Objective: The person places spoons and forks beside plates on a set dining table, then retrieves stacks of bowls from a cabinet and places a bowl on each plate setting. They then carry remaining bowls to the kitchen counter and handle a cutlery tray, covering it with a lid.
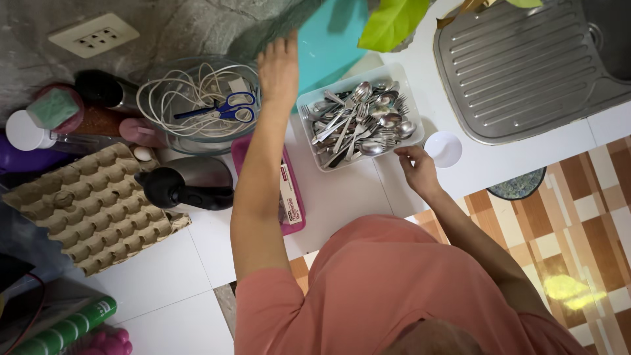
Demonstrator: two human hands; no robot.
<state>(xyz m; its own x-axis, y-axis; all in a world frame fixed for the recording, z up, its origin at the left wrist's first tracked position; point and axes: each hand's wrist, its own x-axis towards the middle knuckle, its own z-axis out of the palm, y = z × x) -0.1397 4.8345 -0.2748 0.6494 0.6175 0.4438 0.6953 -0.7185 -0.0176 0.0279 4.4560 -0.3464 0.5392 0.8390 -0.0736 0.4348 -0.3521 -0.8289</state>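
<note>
Left hand (279, 66) is stretched up to the top centre of the frame, fingers held together and laid flat against a turquoise board (332, 36) that leans at the back wall; nothing is pinched in it. Just left of that hand a glass bowl (161, 135) is seen, filled with coiled white cable (181, 98) and a pair of blue-handled scissors (230, 108). Under the forearm a pink box (294, 220) is partly covered.

Right hand (415, 167) is held lower, at centre right, fingers curled in loosely at the near corner of a clear plastic tray (314, 98); whether the rim is actually gripped cannot be told. The tray is packed with steel spoons and forks (361, 118), piled crosswise. Just right of that hand a small white round lid (444, 148) is lying on the white counter (342, 197).

Further out, a ribbed steel sink drainer (526, 66) is set in the upper right, and a green leaf (391, 23) hangs over the top edge. At left a grey cardboard egg tray (89, 207) is spread out, with a black-and-steel kettle (187, 184) lying beside it. A wall socket (94, 35) is seen in the upper left corner.
</note>
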